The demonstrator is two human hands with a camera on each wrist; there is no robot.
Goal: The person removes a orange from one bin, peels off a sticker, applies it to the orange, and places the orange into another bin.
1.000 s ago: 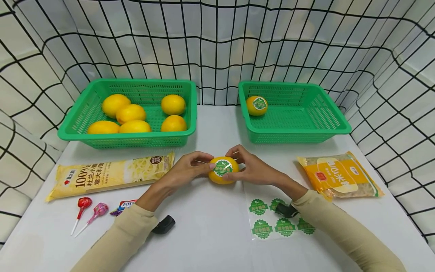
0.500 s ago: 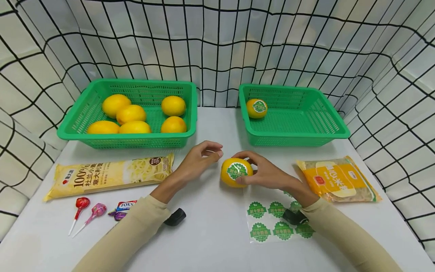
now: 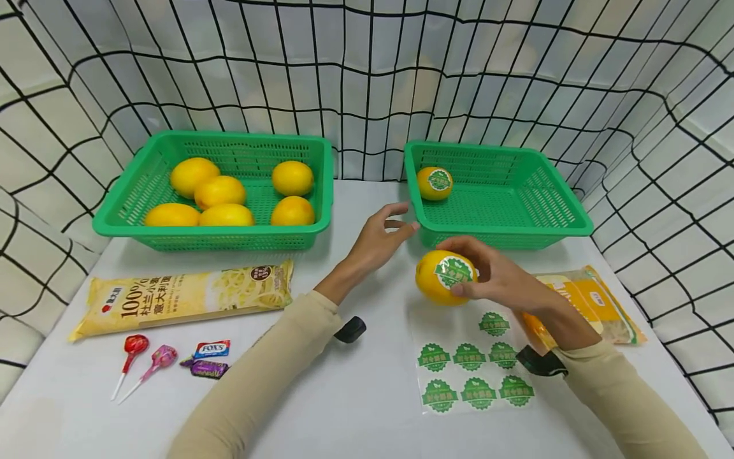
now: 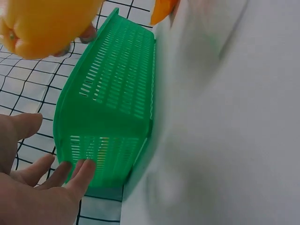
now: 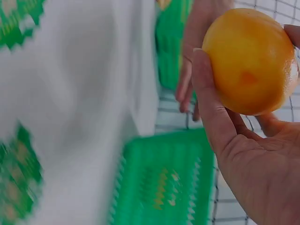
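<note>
My right hand holds a yellow lemon above the table, thumb at the front and fingers behind. A round green-and-white sticker is on the lemon's near side. In the right wrist view, the thumb and fingers grip the lemon from around its lower side. My left hand is off the lemon, holding nothing, its fingers extended close to the left end of the right green basket. One stickered lemon lies in that basket. The left wrist view shows the left hand beside the basket wall.
Several plain lemons lie in the left green basket. A sheet of green stickers lies below my right hand. A long noodle bag, lollipops, wrapped candies and an orange packet lie around. Black netting stands behind.
My left hand has let go of the lemon and moved right and away toward the right basket. My right hand has lifted the lemon and carried it right, uncovering more of the sticker sheet.
</note>
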